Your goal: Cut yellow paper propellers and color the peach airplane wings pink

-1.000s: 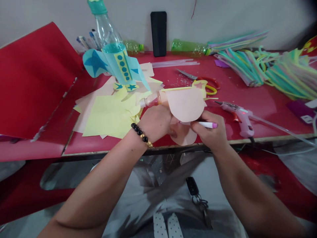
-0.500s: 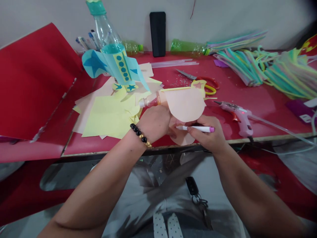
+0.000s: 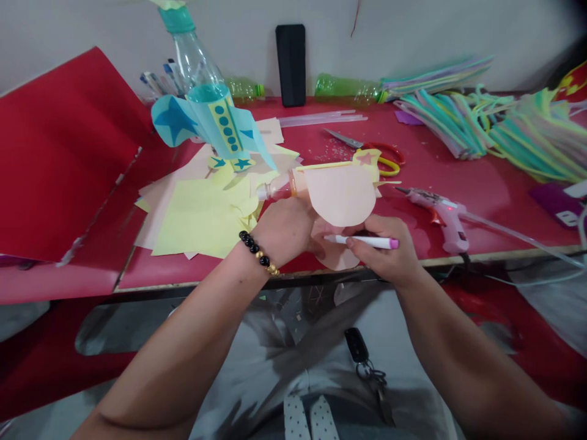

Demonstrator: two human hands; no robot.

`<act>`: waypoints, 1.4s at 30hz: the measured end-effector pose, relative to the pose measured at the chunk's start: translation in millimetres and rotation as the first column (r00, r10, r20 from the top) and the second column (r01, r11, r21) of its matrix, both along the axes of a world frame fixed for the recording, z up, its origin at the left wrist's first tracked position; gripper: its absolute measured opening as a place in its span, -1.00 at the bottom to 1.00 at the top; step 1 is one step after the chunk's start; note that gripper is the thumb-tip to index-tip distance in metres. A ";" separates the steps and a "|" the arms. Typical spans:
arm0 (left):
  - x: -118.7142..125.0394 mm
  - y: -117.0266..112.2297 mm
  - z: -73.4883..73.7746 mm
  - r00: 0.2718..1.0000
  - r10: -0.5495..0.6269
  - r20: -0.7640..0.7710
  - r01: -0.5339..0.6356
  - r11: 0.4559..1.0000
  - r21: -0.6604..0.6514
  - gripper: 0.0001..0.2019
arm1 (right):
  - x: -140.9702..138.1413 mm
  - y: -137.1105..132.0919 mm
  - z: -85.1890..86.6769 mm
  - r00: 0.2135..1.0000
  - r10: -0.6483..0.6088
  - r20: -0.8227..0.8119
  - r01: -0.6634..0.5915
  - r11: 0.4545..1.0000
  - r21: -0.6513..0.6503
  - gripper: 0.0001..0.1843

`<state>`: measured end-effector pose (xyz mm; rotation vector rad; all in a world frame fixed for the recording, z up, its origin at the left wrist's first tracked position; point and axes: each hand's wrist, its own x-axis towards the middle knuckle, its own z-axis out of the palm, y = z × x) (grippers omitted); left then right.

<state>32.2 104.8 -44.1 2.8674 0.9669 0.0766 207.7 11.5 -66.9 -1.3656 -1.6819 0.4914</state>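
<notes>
Fingers (image 3: pixel 355 245) of right hand (image 3: pixel 389 256) pinch marker (image 3: pixel 371 242) level; left hand (image 3: pixel 287 229) grips bottle (image 3: pixel 280 188).

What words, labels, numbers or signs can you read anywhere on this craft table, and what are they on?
No words or numbers can be read.
Blue paper rocket: blue stars and dots only, no letters.
Peach paper bottle in the left hand: no text showing.
Marker in the right hand: no print readable.
Purple packet at the right edge: white label, too blurred.
</notes>
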 end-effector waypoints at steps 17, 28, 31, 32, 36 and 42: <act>-0.5 -0.2 1.9 1.000 -0.001 -0.027 0.001 1.000 -0.004 -0.45 | -0.1 0.7 -0.8 1.000 0.001 -0.003 -0.001 1.000 0.021 -0.93; 0.1 -0.2 2.3 1.000 -0.008 -0.026 0.008 1.000 -0.001 -0.45 | 0.1 1.2 -1.3 1.000 0.002 -0.006 -0.002 1.000 0.024 -0.95; 0.1 0.4 2.7 0.999 -0.003 -0.038 0.002 1.000 -0.026 -0.46 | 1.3 1.8 -2.1 0.984 -0.175 -0.024 0.176 0.983 0.060 -0.88; 0.1 0.5 2.8 0.999 -0.006 -0.040 0.004 0.999 -0.033 -0.45 | 1.5 1.8 -1.9 0.979 -0.199 -0.031 0.201 0.978 0.060 -0.87; 0.1 0.5 1.9 1.000 -0.014 0.010 0.014 1.000 -0.020 -0.37 | 1.2 1.7 -0.2 0.996 -0.083 -0.031 0.083 0.997 -0.002 -0.91; 0.2 -0.2 1.1 1.000 0.005 -0.030 -0.005 1.000 -0.016 -0.40 | 1.6 1.7 -1.7 0.978 -0.207 -0.038 0.208 0.977 0.039 -0.88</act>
